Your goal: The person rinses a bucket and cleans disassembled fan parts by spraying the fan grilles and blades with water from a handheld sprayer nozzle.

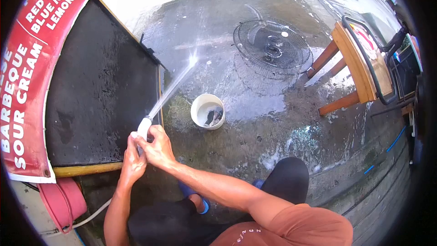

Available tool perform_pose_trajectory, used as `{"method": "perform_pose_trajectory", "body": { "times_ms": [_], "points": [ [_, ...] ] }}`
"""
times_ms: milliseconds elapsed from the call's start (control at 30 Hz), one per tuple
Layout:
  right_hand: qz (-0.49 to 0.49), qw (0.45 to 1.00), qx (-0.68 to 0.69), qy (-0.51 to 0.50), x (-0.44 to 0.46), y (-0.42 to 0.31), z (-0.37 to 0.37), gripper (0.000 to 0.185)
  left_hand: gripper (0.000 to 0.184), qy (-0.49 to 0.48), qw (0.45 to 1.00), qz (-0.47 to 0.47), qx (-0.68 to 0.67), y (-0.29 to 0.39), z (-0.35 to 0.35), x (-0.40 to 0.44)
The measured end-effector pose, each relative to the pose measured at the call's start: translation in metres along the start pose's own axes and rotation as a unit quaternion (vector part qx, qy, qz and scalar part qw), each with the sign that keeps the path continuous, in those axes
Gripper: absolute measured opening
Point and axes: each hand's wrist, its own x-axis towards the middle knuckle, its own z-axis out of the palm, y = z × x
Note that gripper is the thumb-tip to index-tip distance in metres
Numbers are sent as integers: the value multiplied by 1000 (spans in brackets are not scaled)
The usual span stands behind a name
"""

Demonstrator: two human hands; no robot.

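Note:
Both my hands are closed around a white spray nozzle (144, 127) with a narrow grey tip. My left hand (133, 163) wraps its lower part, and my right hand (159, 147) grips just beside it on the right. A hard jet of water (175, 84) shoots from the tip and splashes on the wet concrete. Beyond the hands stands a white bucket (195, 117) holding water and some dark, crumpled thing. Farther off, a round wire fan guard (298, 48) lies on the ground around dark parts. A pale hose (99, 210) runs behind my left forearm.
At the left, a black board (100, 91) with a wooden edge stands beside a red lettered banner (34, 64). A pink basin (68, 196) sits below it. On the right is a wooden stool (353, 64) with a dark metal frame (371, 70) against it. Suds (273, 159) lie on the ground.

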Motion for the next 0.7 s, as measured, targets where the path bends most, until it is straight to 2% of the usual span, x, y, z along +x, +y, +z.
{"method": "perform_pose_trajectory", "body": {
  "times_ms": [67, 100, 133, 167, 200, 233, 267, 300, 333, 367, 433, 500, 567, 633, 700],
  "points": [
    [-95, 991, -98, 19, 19, 1, 1, 55, 44, 56, 997, 54, 23, 5, 12, 13],
    [-112, 984, -133, -42, 35, -9, -13, 54, 40, 63, 998, 19, 2, 1, 16, 21],
    [16, 968, -75, -238, 56, -27, -35, 56, 37, 71, 997, -16, -20, -2, 16, 28],
    [36, 925, -169, -338, 81, -41, -57, 61, 27, 80, 996, -39, -6, 3, 16, 33],
    [31, 897, -205, -391, 109, -29, -71, 70, 23, 94, 993, -64, -29, 10, 16, 36],
    [169, 874, -189, -414, 126, -40, -93, 75, 23, 109, 992, -49, -42, 3, 18, 38],
    [146, 867, -279, -386, 147, -37, -116, 79, 23, 124, 990, -35, -56, -4, 20, 40],
    [69, 806, -476, -345, 171, -20, -133, 74, 24, 126, 989, -39, -70, -6, 21, 42],
    [11, 766, -557, -321, 182, 3, -156, 66, 24, 127, 987, -43, -85, -6, 22, 43],
    [-13, 727, -586, -359, 178, 13, -181, 58, 25, 125, 986, -46, -98, -4, 23, 43],
    [-206, 707, -589, -333, 161, 84, -217, 57, 24, 132, 984, -38, -112, -4, 26, 43],
    [-353, 681, -552, -326, 124, 117, -246, 43, 23, 122, 984, -50, -120, 0, 27, 41],
    [-374, 659, -568, -321, 103, 137, -266, 28, 22, 119, 984, -49, -125, 0, 29, 40],
    [-275, 646, -636, -319, 95, 147, -277, 14, 20, 134, 983, -21, -121, -10, 32, 39],
    [-255, 671, -631, -295, 85, 147, -299, 9, 19, 129, 974, -36, -184, -9, 29, 34]
  ]
}}
